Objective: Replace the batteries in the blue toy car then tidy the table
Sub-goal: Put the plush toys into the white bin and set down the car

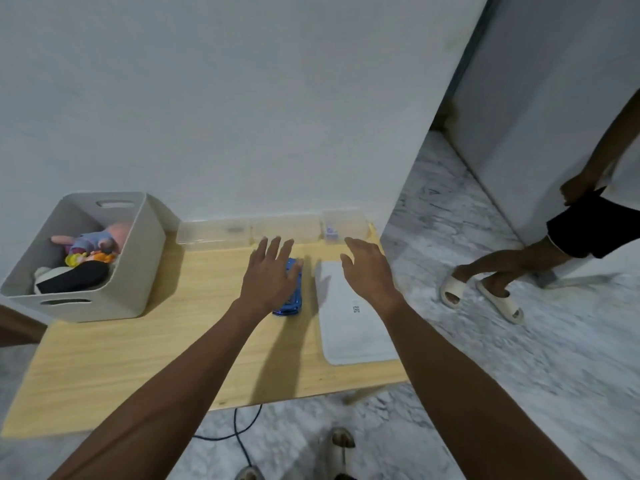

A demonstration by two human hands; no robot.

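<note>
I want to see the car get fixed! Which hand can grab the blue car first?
Probably the left hand. It is open right over the blue toy car, while the right hand is open over the white towel beside it.

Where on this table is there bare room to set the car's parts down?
Bare wood lies between the grey toy bin, the blue toy car and the near table edge. Crowded: the clear boxes along the wall, the white towel at right.

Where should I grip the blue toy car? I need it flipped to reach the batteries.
Grip the blue toy car across its long flanks, coming from above. It lies lengthwise, pointing away, and the left hand hovers over it with fingers spread, probably the best placed.
</note>
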